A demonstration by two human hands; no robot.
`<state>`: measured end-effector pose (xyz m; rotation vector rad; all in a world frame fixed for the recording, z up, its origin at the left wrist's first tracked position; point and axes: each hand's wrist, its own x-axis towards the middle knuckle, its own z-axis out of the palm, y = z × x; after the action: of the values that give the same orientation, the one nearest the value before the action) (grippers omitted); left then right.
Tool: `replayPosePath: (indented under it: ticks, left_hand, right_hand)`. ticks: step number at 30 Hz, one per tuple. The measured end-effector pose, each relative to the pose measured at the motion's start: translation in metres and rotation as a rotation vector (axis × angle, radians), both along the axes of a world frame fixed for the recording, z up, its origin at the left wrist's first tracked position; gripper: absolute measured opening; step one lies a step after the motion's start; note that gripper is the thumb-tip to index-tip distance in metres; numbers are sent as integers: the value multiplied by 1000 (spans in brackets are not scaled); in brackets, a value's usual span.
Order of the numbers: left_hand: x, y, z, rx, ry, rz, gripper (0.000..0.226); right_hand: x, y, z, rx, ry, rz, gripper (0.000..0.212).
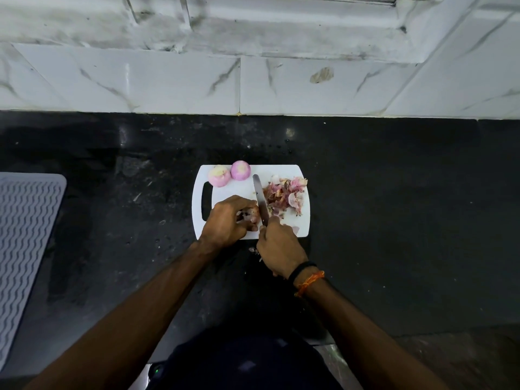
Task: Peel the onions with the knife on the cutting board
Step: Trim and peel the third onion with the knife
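Head view looks straight down on a white cutting board [292, 229] lying on a dark countertop [394, 220], and both hands are at work over its near half. Left hand [229, 220] is curled round an onion [251, 216], fingers wrapped over the top so only a pale pink patch of it peeks out beside the blade. Right hand [278, 246] has a firm grip on the knife [260, 199], fingers closed round a handle that is buried in the fist, and the steel blade runs away from the person across the board, its near part right up against the held onion. Whether the edge is actually biting into the onion I cannot tell, the fingers hide the contact. Up at the far left corner of the board sit two peeled onions [241, 170], pale pink and white, just beside each other. To the right of the blade, a heap of onion skins [284, 195] lies scattered, papery purple and cream. The board's handle slot [206, 204] is on the left edge, next to the left hand. On the right wrist, a black band [301, 270] and an orange thread [309, 282]. Far left on the counter, a grey ribbed mat [25, 243]. Behind it all, white marble-look wall tiles [168, 83].
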<state>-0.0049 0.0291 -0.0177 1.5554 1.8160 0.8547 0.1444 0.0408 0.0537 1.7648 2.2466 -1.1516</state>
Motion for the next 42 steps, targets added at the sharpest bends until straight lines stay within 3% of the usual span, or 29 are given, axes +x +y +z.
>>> replayPosePath:
  ticks: [38, 42]
  left_hand:
    - [8, 4, 5, -70, 45, 61, 41]
    - [11, 3, 6, -67, 56, 71, 53]
  right_hand:
    - [-3, -20, -25, 32, -58, -13, 35]
    - [4, -30, -26, 12, -77, -21, 32]
